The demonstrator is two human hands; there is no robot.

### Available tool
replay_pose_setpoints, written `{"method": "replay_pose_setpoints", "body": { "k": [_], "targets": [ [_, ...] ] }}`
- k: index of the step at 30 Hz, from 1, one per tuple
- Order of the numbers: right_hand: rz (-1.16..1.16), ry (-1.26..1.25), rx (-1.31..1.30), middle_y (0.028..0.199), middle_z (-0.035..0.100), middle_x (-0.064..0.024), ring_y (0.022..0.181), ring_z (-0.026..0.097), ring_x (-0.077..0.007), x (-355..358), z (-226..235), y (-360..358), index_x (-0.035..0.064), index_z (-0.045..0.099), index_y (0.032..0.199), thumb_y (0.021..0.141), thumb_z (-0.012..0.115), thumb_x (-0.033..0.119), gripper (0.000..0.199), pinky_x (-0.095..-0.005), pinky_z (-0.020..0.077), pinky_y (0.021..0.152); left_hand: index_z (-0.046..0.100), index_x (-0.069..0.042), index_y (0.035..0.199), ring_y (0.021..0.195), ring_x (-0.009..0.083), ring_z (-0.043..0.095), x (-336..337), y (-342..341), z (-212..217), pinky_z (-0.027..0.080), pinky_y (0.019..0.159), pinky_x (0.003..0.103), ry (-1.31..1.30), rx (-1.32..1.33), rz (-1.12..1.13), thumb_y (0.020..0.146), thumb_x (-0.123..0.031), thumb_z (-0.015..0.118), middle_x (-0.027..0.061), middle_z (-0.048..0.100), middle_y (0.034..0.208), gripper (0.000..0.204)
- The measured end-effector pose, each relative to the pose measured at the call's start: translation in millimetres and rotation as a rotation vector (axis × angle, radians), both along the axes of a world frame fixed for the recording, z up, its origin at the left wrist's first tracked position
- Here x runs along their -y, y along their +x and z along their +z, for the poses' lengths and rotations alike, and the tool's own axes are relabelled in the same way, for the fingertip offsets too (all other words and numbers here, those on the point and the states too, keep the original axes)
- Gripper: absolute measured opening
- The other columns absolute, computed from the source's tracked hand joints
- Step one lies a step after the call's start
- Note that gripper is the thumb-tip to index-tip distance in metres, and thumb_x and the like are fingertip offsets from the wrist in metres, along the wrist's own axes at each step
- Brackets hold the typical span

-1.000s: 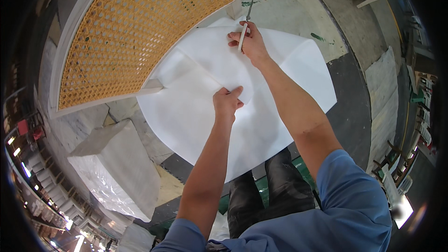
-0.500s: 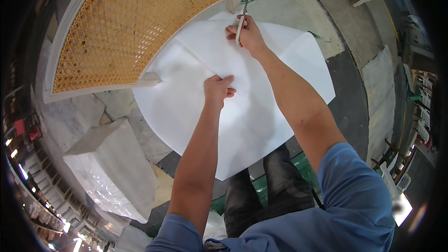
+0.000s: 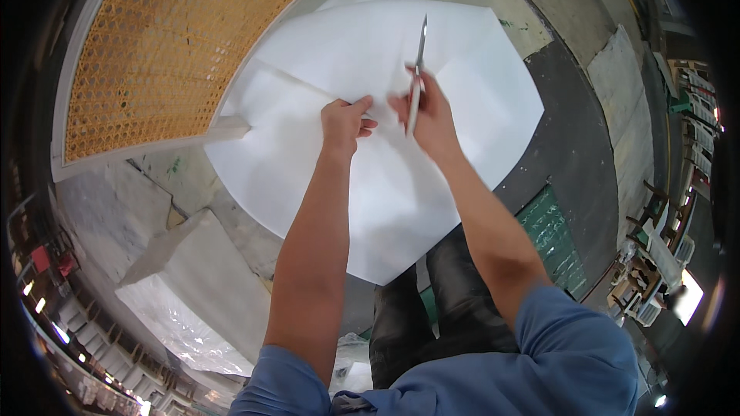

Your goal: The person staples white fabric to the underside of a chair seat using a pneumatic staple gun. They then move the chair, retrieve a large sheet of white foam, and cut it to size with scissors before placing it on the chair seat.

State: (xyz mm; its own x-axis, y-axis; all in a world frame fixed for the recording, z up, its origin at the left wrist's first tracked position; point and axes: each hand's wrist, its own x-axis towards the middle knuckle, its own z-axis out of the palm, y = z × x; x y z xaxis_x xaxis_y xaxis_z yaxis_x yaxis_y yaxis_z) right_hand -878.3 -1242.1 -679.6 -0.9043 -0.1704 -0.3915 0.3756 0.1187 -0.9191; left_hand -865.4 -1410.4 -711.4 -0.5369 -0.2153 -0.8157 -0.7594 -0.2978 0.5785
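A large white sheet [image 3: 493, 85], thin and soft like packing foam, spreads out in front of me with a fold across its left part. My left hand [image 3: 344, 126] pinches the sheet near its middle, thumb and fingers closed on a folded edge. Just right of it, my right hand [image 3: 434, 117] grips a pair of scissors [image 3: 421, 54] by light-coloured handles. The blades point up and away from me, above the sheet, and look closed together. Motion blurs the right fingers a little.
At the upper left stands a white-framed panel of woven cane [image 3: 166, 50], its short legs by the sheet's edge. A plastic-wrapped white block [image 3: 193, 285] sits at lower left. A green plastic-like piece [image 3: 553, 243] lies at right on dark flooring [image 3: 578, 146].
My right hand has drawn the scissors back toward me, close beside my left hand. The left hand still pinches the sheet. The view has shifted slightly.
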Motion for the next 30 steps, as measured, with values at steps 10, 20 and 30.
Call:
{"method": "replay_pose_setpoints", "body": {
  "k": [10, 20, 30],
  "targets": [
    [0.198, -0.118, 0.583, 0.090, 0.055, -0.0036, 0.075, 0.054, -0.0125, -44, 21, 126, 0.0042, 0.049, 0.131, 0.104, 0.058, 0.037, 0.043, -0.0289, 0.0509, 0.069, 0.062, -0.006, 0.087, 0.064, 0.0156, 0.067, 5, -1, 8, 0.043, 0.056, 0.030, 0.086, 0.033, 0.039, 0.086, -0.025, 0.081, 0.0063, 0.070, 0.086, 0.027],
    [0.204, -0.069, 0.440, 0.082, 0.053, -0.0009, 0.072, 0.053, -0.0123, -19, 10, 94, 0.0043, 0.050, 0.130, 0.102, 0.057, 0.039, 0.045, -0.0302, 0.0499, 0.068, 0.059, -0.008, 0.089, 0.071, 0.0175, 0.068, 4, -5, 8, 0.046, 0.059, 0.030, 0.133, 0.078, 0.030, 0.084, -0.026, 0.085, 0.0056, 0.067, 0.085, 0.033],
    [0.201, -0.032, 0.437, 0.081, 0.053, -0.0003, 0.071, 0.053, -0.0117, -18, 5, 93, 0.0052, 0.050, 0.134, 0.101, 0.057, 0.036, 0.046, -0.0297, 0.0492, 0.066, 0.059, -0.008, 0.089, 0.075, 0.0194, 0.070, 7, -4, 6, 0.047, 0.064, 0.033, 0.165, 0.051, 0.040, 0.085, -0.027, 0.084, 0.0064, 0.069, 0.086, 0.032]
  ]
}}
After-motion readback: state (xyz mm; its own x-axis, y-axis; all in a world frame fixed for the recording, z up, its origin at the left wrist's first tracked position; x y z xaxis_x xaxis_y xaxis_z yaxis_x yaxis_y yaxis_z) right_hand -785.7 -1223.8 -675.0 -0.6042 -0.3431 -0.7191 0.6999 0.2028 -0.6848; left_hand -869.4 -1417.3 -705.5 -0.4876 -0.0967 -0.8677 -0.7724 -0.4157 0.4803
